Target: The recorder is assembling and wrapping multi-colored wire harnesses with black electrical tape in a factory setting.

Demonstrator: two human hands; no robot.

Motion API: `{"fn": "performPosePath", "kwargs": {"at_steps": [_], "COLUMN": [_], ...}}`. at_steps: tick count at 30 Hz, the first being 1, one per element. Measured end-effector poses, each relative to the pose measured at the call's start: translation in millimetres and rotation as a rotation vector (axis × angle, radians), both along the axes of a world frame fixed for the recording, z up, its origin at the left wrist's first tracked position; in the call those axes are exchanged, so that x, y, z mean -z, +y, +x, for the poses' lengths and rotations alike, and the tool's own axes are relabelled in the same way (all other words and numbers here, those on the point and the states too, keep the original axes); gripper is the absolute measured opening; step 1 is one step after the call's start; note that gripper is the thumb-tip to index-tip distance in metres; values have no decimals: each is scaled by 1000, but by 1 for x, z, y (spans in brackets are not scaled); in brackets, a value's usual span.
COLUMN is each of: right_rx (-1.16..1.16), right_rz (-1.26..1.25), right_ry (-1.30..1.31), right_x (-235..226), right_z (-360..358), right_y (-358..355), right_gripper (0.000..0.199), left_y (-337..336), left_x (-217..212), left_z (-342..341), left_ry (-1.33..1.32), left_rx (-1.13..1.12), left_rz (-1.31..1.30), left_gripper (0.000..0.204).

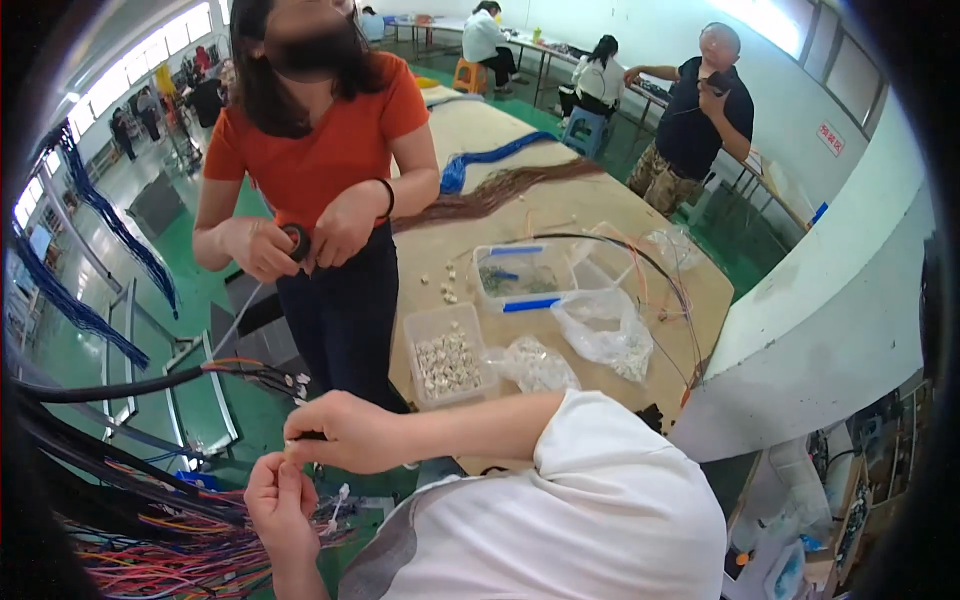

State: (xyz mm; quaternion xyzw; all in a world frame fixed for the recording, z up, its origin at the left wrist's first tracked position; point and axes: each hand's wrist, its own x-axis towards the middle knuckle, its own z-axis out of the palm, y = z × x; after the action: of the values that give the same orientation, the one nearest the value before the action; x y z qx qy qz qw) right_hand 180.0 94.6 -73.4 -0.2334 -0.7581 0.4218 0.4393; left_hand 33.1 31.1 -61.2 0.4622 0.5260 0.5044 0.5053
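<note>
My right hand [350, 432] is closed in a pinch, its fingertips almost meeting those of my left hand [284, 500] just below. The left hand's fingers are pressed together too. A small pale piece shows between the fingertips, too little of it to name, and something dark sits under the right fingers. Beside and behind my left hand spreads a bundle of red, pink, orange and blue wires [190, 555], with a white connector [340, 497] among the ends. Above my hands, a black-sleeved cable [130, 390] ends in thin wires with small white connectors [302, 380].
A tan table [540, 210] holds a clear tub of white connectors [447, 362], a lidded clear box [520, 275], plastic bags [605, 330] and blue and brown wire bundles. Across from me, a person in orange [310, 150] handles black tape [296, 240]. A white pillar [820, 320] stands right.
</note>
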Motion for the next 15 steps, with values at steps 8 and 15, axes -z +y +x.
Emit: {"fn": "performPosePath", "kwargs": {"at_steps": [8,15], "right_rx": [-23,-243], "right_rz": [-211,-510], "right_ry": [249,366], "right_x": [-5,-15], "right_z": [-24,-32], "right_y": [-2,-6], "right_gripper": [19,22], "left_y": [2,-1], "left_x": [21,20], "left_z": [16,-8], "left_ry": [229,290], "left_rx": [-385,-255], "left_rz": [451,512], "left_gripper": [21,31]}}
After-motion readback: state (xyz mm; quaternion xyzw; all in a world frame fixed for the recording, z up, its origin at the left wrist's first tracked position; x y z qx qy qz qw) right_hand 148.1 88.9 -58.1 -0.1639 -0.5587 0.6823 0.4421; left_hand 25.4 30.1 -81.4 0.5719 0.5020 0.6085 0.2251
